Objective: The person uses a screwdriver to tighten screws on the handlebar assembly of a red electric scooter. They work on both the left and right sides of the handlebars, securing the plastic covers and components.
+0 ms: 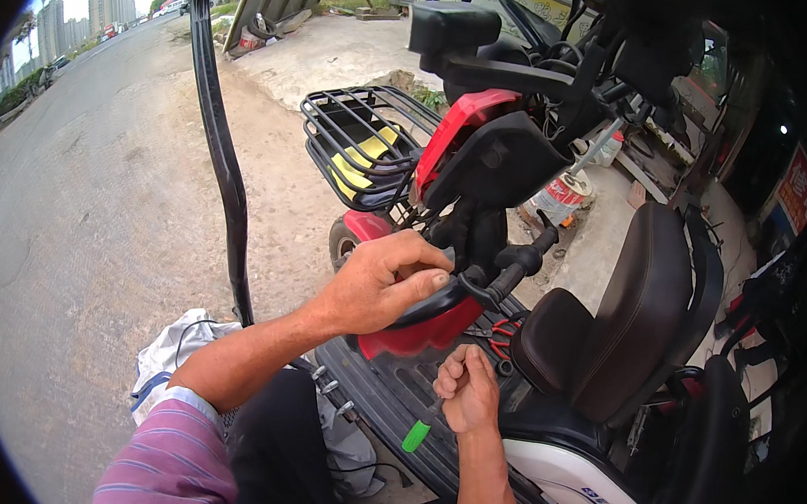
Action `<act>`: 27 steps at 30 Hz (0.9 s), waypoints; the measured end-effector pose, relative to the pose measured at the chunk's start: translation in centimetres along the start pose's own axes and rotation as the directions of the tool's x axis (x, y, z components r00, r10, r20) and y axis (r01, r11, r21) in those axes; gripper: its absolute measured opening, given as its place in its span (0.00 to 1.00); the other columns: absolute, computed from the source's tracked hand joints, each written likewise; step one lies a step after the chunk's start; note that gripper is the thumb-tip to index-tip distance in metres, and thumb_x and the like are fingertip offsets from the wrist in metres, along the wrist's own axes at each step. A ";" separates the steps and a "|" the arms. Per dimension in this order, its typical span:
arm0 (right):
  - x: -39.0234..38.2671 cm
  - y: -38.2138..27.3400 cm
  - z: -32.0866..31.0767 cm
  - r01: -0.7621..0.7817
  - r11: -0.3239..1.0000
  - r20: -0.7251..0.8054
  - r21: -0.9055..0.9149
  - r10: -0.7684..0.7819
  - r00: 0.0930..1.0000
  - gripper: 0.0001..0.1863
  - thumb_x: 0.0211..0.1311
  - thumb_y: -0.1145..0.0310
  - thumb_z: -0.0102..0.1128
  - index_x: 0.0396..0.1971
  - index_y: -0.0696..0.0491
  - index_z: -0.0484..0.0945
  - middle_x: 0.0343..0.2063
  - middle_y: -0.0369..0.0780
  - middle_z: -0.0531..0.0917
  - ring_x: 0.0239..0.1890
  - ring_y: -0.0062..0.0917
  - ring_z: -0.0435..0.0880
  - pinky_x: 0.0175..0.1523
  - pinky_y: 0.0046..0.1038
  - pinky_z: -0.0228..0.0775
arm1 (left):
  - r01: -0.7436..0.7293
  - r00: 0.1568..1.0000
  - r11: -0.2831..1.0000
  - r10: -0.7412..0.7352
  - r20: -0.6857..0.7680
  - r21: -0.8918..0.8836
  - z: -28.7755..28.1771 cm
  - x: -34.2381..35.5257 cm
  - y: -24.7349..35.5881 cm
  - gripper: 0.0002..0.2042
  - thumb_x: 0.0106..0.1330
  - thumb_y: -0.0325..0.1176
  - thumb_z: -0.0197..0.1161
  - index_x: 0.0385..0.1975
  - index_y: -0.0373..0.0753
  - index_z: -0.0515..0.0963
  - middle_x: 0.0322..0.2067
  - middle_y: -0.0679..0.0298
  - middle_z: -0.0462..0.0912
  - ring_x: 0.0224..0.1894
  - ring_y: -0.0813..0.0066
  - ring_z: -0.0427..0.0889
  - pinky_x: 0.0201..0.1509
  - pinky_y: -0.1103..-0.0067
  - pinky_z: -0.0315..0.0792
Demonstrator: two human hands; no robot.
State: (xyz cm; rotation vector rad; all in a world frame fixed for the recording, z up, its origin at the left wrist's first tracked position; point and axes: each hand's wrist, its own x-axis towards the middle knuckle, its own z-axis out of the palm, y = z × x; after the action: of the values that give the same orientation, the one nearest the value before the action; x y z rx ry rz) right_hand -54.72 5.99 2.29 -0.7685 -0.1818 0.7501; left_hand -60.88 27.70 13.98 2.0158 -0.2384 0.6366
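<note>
My left hand (392, 280) is over a red panel with a black top (416, 334) at the scooter's front, fingers curled by its upper edge; what they grip is unclear. My right hand (466, 390) is closed just below it, above the black footboard (369, 391). A screwdriver with a green handle (416, 435) is just below that hand, its shaft running up toward the fingers; I cannot tell if I hold it. Red-handled tools (503, 334) lie behind my right hand, beside the brown seat (636, 308). A black handlebar grip (515, 275) slants beside my left hand.
A black wire basket (324, 118) holds yellow cloth. A black pole (218, 143) rises at the left, with white sacking (168, 357) near its foot. The scooter's red-and-black upper body (496, 160) stands ahead. Paint buckets (564, 198) sit behind, and a road (59, 177) runs off left.
</note>
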 end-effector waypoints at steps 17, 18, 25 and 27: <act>4.7 -10.6 13.1 0.524 0.419 0.065 -0.741 -0.733 0.677 0.18 0.79 0.61 0.45 0.48 0.61 0.78 0.33 0.38 0.83 0.32 0.18 0.81 0.35 0.21 0.71 | -0.031 0.999 0.995 0.033 -0.022 0.099 -4.6 -3.8 -1.3 0.19 0.69 0.32 0.58 0.58 0.33 0.74 0.38 0.50 0.79 0.39 0.51 0.80 0.46 0.64 0.74; 5.7 -11.8 13.9 0.528 0.269 0.180 -0.806 -0.737 0.651 0.18 0.79 0.61 0.46 0.47 0.62 0.79 0.34 0.38 0.83 0.30 0.17 0.81 0.34 0.20 0.70 | -0.047 0.990 0.992 0.061 -0.127 0.114 -6.1 -1.7 0.1 0.18 0.68 0.31 0.58 0.57 0.34 0.74 0.37 0.51 0.78 0.37 0.52 0.80 0.43 0.65 0.74; 10.2 -17.8 16.5 0.334 -0.423 0.539 -0.842 -0.647 0.539 0.19 0.78 0.59 0.49 0.46 0.60 0.81 0.39 0.37 0.86 0.31 0.16 0.82 0.33 0.21 0.71 | -0.057 0.966 0.870 0.172 -0.195 0.490 -9.3 8.9 2.4 0.11 0.65 0.32 0.58 0.42 0.37 0.82 0.36 0.50 0.82 0.39 0.47 0.83 0.44 0.59 0.77; 10.5 -18.6 16.4 0.299 -0.589 0.644 -0.751 -0.553 0.528 0.18 0.77 0.60 0.50 0.45 0.60 0.82 0.37 0.39 0.87 0.29 0.18 0.82 0.33 0.22 0.71 | -0.045 0.985 0.835 0.129 -0.116 0.548 -9.5 10.1 2.6 0.11 0.64 0.33 0.58 0.40 0.36 0.83 0.37 0.49 0.83 0.40 0.46 0.84 0.45 0.58 0.77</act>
State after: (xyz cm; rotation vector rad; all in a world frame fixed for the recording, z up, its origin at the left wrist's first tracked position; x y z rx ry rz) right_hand -43.57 13.42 25.61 -2.1265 -1.0957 -0.9264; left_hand -56.62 35.43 24.96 2.4961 -0.0589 0.9969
